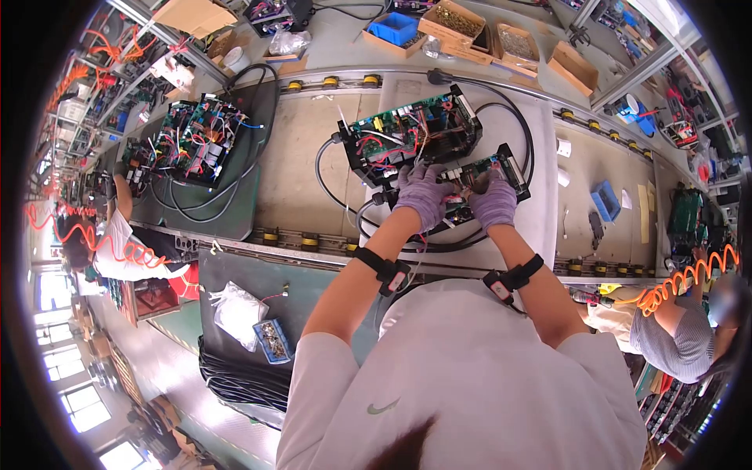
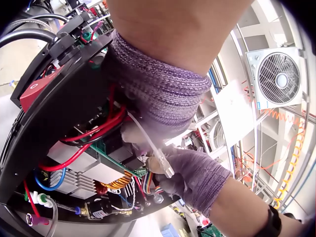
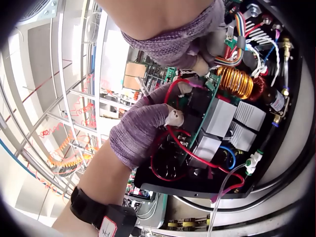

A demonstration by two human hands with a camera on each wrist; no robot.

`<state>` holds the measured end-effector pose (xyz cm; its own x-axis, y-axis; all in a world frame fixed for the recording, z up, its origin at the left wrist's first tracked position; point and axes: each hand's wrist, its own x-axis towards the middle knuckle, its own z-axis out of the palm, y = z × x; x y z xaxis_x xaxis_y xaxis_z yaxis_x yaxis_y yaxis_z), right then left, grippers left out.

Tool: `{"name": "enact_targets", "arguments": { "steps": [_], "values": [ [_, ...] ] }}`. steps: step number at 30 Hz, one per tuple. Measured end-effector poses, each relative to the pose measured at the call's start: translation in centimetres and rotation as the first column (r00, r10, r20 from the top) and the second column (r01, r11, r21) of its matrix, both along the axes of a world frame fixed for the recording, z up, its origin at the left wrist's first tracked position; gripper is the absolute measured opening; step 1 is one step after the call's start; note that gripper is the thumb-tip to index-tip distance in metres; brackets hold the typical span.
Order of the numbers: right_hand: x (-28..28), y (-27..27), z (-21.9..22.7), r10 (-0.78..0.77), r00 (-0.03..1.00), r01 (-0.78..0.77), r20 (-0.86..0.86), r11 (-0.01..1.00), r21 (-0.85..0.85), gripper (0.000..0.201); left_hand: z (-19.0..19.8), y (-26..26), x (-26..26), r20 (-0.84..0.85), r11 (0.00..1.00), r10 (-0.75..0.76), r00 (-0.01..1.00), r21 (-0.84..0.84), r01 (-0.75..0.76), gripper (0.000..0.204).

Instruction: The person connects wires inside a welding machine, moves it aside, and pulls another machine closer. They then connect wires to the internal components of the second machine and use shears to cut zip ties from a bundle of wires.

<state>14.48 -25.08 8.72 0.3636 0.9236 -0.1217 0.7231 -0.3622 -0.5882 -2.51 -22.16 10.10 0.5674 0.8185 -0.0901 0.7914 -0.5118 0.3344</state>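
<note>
On the left, one opened electronics unit of green boards and tangled wires (image 1: 196,145) lies on a dark green mat (image 1: 239,207). Nearer, one crumpled white plastic bag (image 1: 235,313) lies beside one small blue box of metal parts (image 1: 279,360). In the middle, two black-cased units sit on a smooth white board (image 1: 542,196). The black-cased far unit (image 1: 392,137) has its long axis running left-near to right-far; the black-cased near unit (image 1: 470,168) slants similarly, its flat end plate facing right. The left hand in a purple ribbed knit glove (image 1: 423,196) reaches into the near unit, fingertips beside smooth red wires (image 2: 66,162); I cannot tell whether it pinches anything. Inside are one copper-wound coil (image 3: 234,83), two silver finned heat sinks (image 3: 249,116) and a flat rainbow ribbon cable (image 3: 240,24). The right hand, gloved alike (image 1: 493,202), has its fingertips by a green board's edge near that cable; its grip is unclear. Farther right stands one rectangular blue plastic bin (image 1: 605,201)
</note>
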Motion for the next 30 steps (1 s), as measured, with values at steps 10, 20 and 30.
{"name": "enact_targets", "arguments": {
  "steps": [10,20,30],
  "values": [
    [-1.8,0.5,2.7,0.118,0.975,-0.099,0.187,0.989,-0.108,0.029,0.4,-0.1,0.1,-0.028,1.0,0.005,1.0,-0.031,-0.006,0.041],
    [0.2,1.8,2.4,0.147,0.989,-0.134,0.035,0.96,-0.245,0.038,0.2,-0.3,0.0,0.004,1.0,0.008,1.0,-0.01,-0.008,0.04],
    [0.4,0.8,-6.0,-0.3,0.913,0.186,-0.275,0.908,-0.375,0.046,-0.2,-0.4,0.0,0.02,1.0,0.011,1.0,0.002,-0.011,0.039]
  ]
}}
